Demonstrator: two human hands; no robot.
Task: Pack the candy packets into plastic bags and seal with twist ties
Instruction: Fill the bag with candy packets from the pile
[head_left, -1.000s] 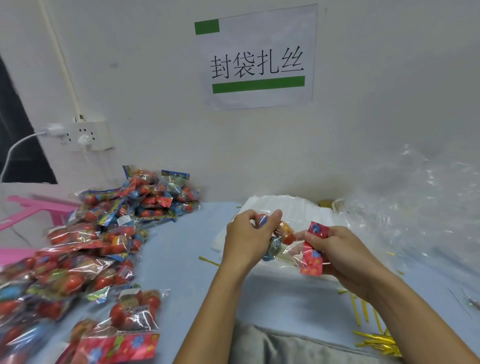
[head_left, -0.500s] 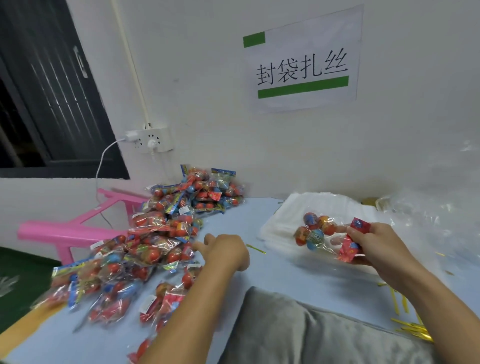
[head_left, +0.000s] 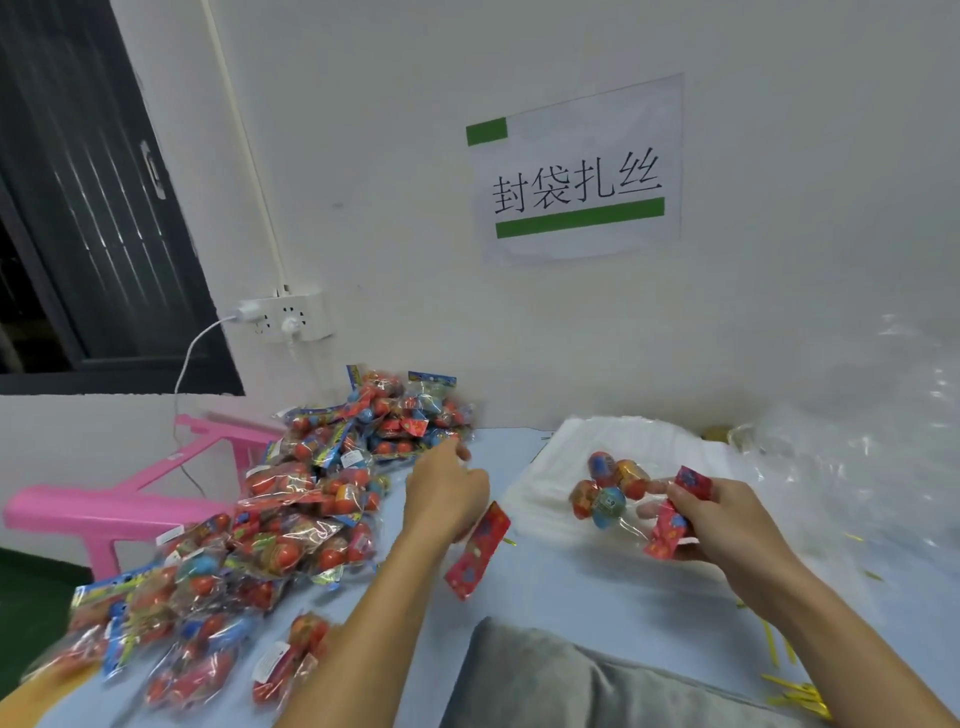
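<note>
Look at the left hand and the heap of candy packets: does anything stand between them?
Nothing visible does. The left hand already grips one red packet beside the heap. The right hand holds a filled bag apart, over the stack of bags.

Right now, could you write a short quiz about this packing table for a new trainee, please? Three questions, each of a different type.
1. True or false: the right hand holds a packet of round candies by its red end.
2. What is in the left hand? A) a yellow twist tie B) a red packet C) a plug
3. Fill in: the big pile of candy packets lies on the person's ____ side.

Key: 1 true; 2 B; 3 left.
</note>
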